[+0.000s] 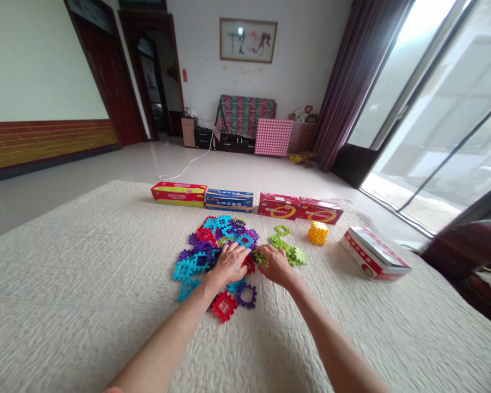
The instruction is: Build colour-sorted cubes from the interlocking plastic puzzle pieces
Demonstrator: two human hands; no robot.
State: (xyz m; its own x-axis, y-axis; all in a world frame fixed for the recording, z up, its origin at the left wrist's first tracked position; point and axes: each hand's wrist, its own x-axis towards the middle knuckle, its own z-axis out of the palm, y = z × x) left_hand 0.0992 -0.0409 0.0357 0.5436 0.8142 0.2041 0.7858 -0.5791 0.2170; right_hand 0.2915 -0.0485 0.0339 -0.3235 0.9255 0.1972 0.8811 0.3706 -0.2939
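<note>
Green tiles [298, 255] beside right hand [275, 264]

Left hand [231, 263] over a heap of red, blue and purple notched pieces [200, 262] on a pale quilted cover [85, 284]; right hand [275, 264] just beside it, at the green pieces [298, 255]. Yellow stack [318, 233] farther right, near a red-and-white box [376, 254]. Four boxes [245, 203] lined up behind.
</note>
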